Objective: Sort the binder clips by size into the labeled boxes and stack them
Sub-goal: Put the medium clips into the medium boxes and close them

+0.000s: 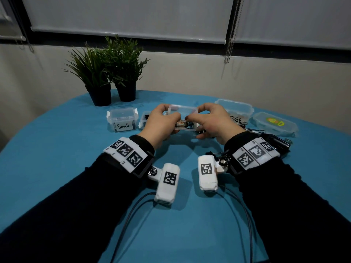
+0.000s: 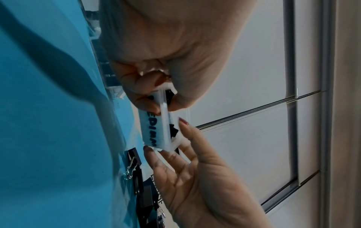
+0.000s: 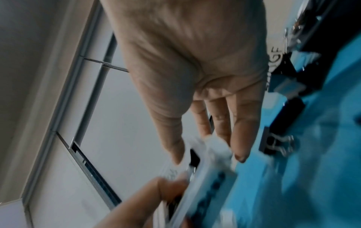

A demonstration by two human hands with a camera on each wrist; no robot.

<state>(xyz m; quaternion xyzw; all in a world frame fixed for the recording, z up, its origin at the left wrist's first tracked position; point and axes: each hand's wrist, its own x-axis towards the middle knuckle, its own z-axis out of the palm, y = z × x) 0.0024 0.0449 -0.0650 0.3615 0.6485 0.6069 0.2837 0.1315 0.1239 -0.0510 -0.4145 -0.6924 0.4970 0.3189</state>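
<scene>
The "Small" box (image 1: 122, 120), lid on, stands at the left of the blue tabletop (image 1: 57, 158), with bare cloth in front. Beside it, the left hand (image 1: 158, 123) and right hand (image 1: 212, 122) hold the medium box (image 1: 185, 118) just above the tabletop, fingers (image 2: 183, 98) curled round its ends. The left wrist view alone shows its label and black binder clips (image 2: 173, 129) inside. Loose binder clips (image 2: 134, 158) lie right of it, before the "Large" box (image 1: 235, 111) and a lidded tub (image 1: 273, 123). Two potted plants (image 1: 106, 73) back onto the wall under roller blinds.
</scene>
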